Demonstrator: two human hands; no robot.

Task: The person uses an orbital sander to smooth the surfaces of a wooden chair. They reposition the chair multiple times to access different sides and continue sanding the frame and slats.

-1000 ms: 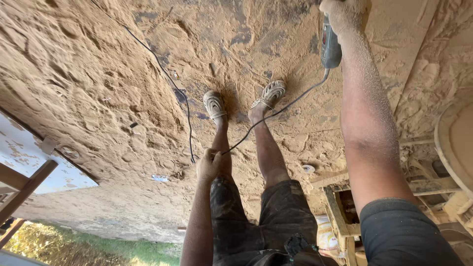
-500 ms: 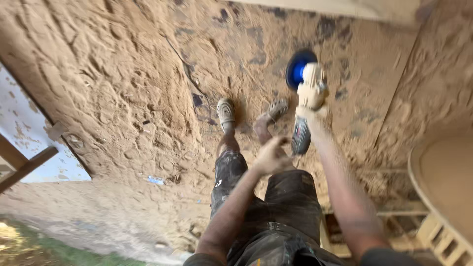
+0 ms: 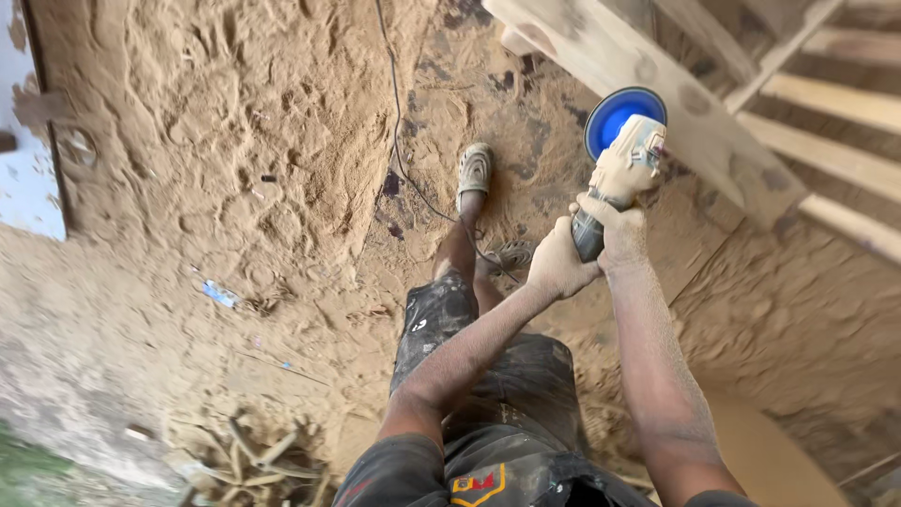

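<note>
head view: gripped an angle grinder [image 3: 615, 178] in both hands, left hand [image 3: 556, 263] curled shut round the dark rear handle, right hand [image 3: 615, 225] closed on the body just ahead. held the blue disc [image 3: 612, 115] close by a pale wooden plank [image 3: 648, 84], touching or not impossible to tell. judged barely begun: plank dusty, no fresh cut visible. stood on sawdust-covered ground [image 3: 235, 169], cord [image 3: 399, 141] trailing behind.

Small blue-white wrapper [image 3: 220, 294] on sawdust

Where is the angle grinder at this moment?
In the head view the angle grinder is upper right of centre, gripped by both hands, its blue disc beside a dusty wooden plank, above the sawdust-covered floor.
</note>
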